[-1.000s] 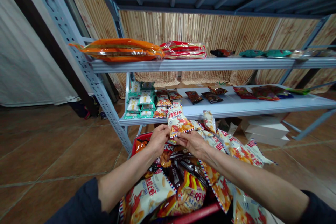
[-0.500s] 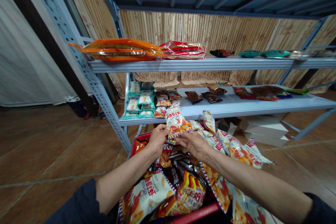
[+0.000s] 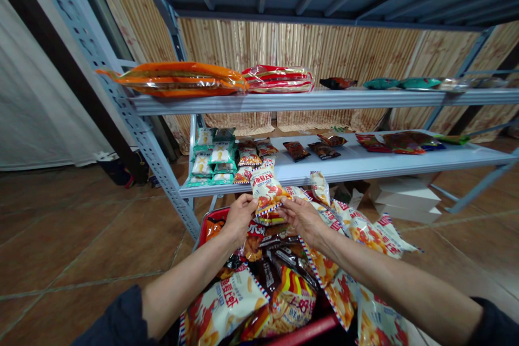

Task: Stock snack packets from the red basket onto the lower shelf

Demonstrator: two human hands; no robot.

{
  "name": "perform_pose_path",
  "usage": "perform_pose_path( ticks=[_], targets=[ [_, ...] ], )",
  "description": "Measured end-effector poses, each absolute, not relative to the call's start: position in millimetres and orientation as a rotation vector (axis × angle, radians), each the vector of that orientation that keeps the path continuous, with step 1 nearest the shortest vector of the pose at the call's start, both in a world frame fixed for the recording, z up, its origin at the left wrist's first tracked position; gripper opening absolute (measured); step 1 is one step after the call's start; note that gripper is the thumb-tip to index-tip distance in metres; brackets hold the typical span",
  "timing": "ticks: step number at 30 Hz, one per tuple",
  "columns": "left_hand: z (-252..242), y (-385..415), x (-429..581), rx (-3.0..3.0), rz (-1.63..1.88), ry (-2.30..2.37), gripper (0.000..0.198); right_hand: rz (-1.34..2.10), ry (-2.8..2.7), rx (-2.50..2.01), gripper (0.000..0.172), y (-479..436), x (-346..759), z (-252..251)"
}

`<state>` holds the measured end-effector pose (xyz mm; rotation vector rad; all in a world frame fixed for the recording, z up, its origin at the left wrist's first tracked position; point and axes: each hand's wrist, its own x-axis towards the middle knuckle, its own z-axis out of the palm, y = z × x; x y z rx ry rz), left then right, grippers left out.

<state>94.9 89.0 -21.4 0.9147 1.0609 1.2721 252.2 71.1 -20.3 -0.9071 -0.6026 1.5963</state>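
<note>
Between my two hands is a white and orange snack bag (image 3: 267,188) with red lettering, held over the far rim of a red basket. My left hand (image 3: 242,217) pinches its lower left corner. On its lower right corner, the fingers of my right hand (image 3: 303,219) are closed. Below lie several more snack bags in the red basket (image 3: 302,333), among them a large white one (image 3: 229,303) and a red and yellow striped one (image 3: 294,297). Just beyond the held bag, small matching bags (image 3: 248,157) sit on the lower shelf beside stacked green and white packets (image 3: 221,154).
The blue metal rack's lower shelf (image 3: 344,167) also carries brown packets (image 3: 295,150) and red bags (image 3: 371,143). Above, the middle shelf (image 3: 284,101) holds a long orange pack (image 3: 182,80). A perforated post (image 3: 140,119) rises at left. White boxes (image 3: 405,200) stand under the shelf.
The view has shifted slightly, so the rack appears a little further left. Both hands keep hold of the same snack bag, which has barely moved. The right hand's fingers have drawn closer around its corner.
</note>
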Motion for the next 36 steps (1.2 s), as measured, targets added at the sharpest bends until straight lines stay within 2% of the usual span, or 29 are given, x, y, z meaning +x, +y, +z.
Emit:
perform_pose_path(
  ticks=[15, 24, 36],
  targets=[
    [-18, 89, 94, 0.858, 1.242, 1.001, 0.030, 1.407, -0.862, -0.962, 0.035, 69, 252, -21],
    [-25, 93, 92, 0.855, 1.280, 1.059, 0.034, 1.496, -0.855, -1.008, 0.028, 68, 256, -13],
    [-37, 92, 94, 1.013, 1.182, 1.098, 0.033, 1.524, -0.872, -1.080, 0.029, 78, 255, -11]
  ],
)
